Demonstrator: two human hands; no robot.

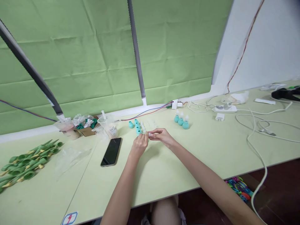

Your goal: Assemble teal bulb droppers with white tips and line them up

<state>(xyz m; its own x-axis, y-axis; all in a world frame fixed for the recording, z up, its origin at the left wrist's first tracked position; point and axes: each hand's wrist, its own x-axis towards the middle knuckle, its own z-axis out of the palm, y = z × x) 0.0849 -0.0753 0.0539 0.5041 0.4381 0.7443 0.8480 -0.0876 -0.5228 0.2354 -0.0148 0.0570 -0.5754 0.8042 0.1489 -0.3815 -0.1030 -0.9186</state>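
Observation:
My hands meet over the middle of the table. The fingers of my right hand pinch a small white piece, mostly covered by the fingertips. My left hand is closed right beside it, and whatever its fingers hold is hidden. Just beyond the left hand stand several teal rubber bulbs with open necks. Small clear-white parts lie in rows next to them. Farther right, 3 teal bulbs with clear nozzles stand upright together.
A black phone lies left of my hands. Behind it are drink cups and a small cardboard box. Green plastic stems pile up at far left. White cables and a power strip spread over the right side.

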